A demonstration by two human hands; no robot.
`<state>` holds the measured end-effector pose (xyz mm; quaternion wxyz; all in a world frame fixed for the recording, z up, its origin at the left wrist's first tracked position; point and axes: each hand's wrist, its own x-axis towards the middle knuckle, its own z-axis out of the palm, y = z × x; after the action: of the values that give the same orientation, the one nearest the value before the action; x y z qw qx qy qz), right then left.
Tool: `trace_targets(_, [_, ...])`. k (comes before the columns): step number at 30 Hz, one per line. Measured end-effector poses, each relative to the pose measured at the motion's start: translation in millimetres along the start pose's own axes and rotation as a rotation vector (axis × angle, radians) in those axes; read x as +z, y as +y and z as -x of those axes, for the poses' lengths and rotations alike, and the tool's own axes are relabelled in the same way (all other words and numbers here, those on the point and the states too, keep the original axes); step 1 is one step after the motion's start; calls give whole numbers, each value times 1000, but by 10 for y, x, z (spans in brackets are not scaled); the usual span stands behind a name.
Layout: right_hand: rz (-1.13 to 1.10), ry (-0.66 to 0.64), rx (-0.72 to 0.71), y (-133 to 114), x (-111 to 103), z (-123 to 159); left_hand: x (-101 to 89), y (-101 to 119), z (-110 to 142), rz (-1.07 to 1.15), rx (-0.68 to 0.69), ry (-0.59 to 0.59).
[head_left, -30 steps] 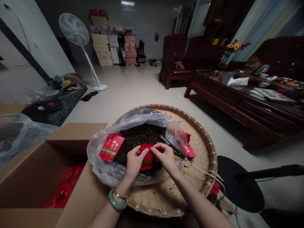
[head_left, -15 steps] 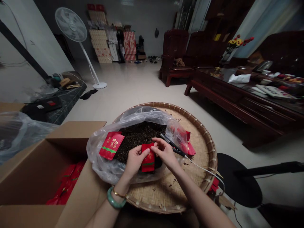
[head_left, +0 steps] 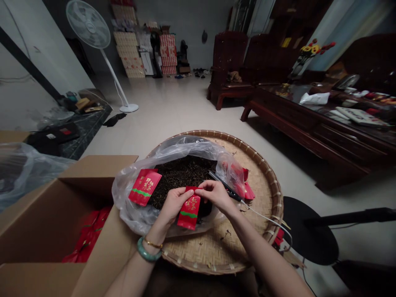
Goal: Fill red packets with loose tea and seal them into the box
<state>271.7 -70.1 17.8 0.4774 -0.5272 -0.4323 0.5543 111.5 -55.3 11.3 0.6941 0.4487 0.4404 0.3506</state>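
Note:
A red tea packet [head_left: 188,212] with gold lettering and a green band is pinched at its top edge by both hands. My left hand [head_left: 174,203] closes on its upper left corner, my right hand [head_left: 215,194] on the upper right. Below them lies a clear plastic bag [head_left: 130,216] of dark loose tea leaves [head_left: 182,173]. More red packets [head_left: 145,187] rest on the bag's left side. Just right of my right hand is a slim black corded device [head_left: 227,187] with a white cable. The bag sits on a round woven bamboo tray [head_left: 213,253].
An open cardboard box [head_left: 102,243] with red packets [head_left: 89,235] inside stands at the left. Other red packets [head_left: 248,190] lie on the tray's right side. A black round stand base [head_left: 309,231] is on the floor at right. A wooden table [head_left: 309,123] and a white fan [head_left: 105,57] stand beyond.
The packet's bottom has swung left and its printed face now shows more clearly. My fingers have come closer together along its top edge. The camera view has shifted slightly.

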Motion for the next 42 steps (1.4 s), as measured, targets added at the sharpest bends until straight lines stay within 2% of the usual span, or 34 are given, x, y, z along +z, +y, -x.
trace_targets(7, [27,23,-20,82,28,-49,26,4,-36,83,-89,-84])
trace_targets(11, [134,-4,-46,126,-24,-77,64,-14,-58,105,-145,-60])
trace_targets(14, [370,52,-210,134,-216,-72,73,-18,-60,128,-164,-36])
trace_targets(17, [778,202,-408,184,-490,-36,73,-6,-48,161,-160,-7])
trace_targets(19, [1019,236,-370,249,-642,-13,78,5,-36,181,-151,-5])
trace_targets(22, [1185,194,-262,341,-752,-13,92,15,-21,194,-144,-16])
trace_targets(26, [1145,149,-249,344,-776,-52,92,20,-12,184,-137,-23])
trace_targets(29, [942,139,-259,235,-803,-25,69,24,-10,152,-120,-19])
trace_targets(31, [775,70,-262,117,-809,40,56,26,-12,121,-111,-18])
trace_targets(33, [681,-58,-268,-21,-779,126,55,26,-20,79,-102,-30])
trace_targets(35, [701,-175,-313,-153,-708,202,66,22,-29,24,-76,-52])
trace_targets(37, [744,-239,-348,-251,-620,249,80,12,-35,-35,-41,-78])
trace_targets(42, [774,-210,-347,-315,-471,274,72,-7,-13,-135,-30,-111])
